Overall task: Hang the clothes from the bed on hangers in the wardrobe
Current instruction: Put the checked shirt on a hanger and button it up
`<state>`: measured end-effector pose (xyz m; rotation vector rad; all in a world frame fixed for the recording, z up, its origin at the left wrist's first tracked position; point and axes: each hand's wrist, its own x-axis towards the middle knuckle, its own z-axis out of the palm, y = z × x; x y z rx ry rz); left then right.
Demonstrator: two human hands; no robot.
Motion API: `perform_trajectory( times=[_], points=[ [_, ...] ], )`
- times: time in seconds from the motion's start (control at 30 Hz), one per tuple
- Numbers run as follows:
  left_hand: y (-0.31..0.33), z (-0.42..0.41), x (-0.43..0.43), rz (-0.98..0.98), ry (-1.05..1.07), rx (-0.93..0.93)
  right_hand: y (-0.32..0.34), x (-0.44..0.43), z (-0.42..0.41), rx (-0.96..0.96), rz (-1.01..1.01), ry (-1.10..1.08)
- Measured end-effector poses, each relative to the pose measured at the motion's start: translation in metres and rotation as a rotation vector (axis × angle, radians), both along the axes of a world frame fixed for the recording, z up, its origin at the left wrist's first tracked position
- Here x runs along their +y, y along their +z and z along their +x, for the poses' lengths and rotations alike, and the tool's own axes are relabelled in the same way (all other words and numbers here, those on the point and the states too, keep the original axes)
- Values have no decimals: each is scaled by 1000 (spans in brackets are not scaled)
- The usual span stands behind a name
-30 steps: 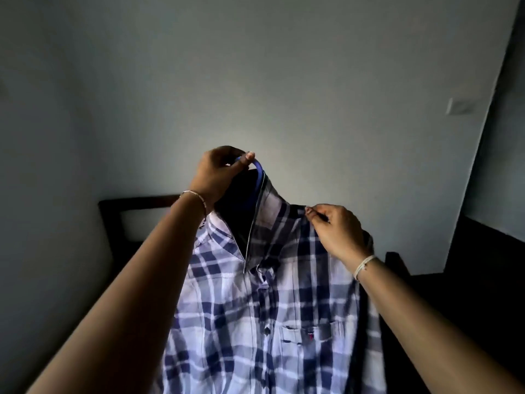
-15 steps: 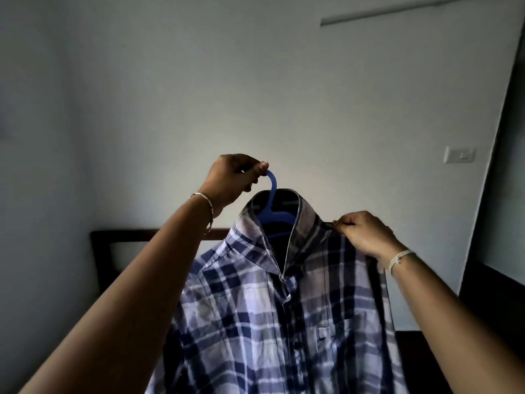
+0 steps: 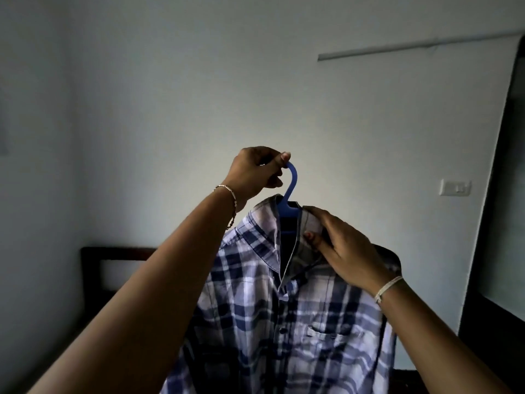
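Head view: left hand [image 3: 255,172] is raised, fingers and thumb curled round the top of the blue plastic hanger [image 3: 292,189] hook. A blue-white plaid shirt [image 3: 284,322] hangs on that hanger, held up mid-air in front of the pale wall, front facing the camera, chest pocket visible. Right hand [image 3: 341,251] pinches the shirt's collar [image 3: 311,223] just beside the hanger neck, thumb against the fingers. Dark wooden headboard [image 3: 119,251] low behind the left arm; wall switch [image 3: 455,188] at right.
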<state>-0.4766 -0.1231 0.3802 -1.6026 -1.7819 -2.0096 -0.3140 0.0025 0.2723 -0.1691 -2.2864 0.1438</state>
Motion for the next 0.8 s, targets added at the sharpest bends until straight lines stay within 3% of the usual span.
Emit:
perform_trajectory(
  times=[0.23,0.57,0.63,0.73,0.8],
  points=[
    [10,6,0,20,-15,-168,24,9,13,-125,-237,204],
    [-17,4,-38,-159,-13,-159,4,2,17,-57,-235,-11],
    [-39,8,-50,-294,-37,-96,-2,0,32,-45,-235,-83],
    [-73,24,-64,-517,1,189,-2,-11,65,-18,-266,-129],
    [-87,39,-74,-550,49,304,0,-21,92,-1,-309,-133]
  ],
)
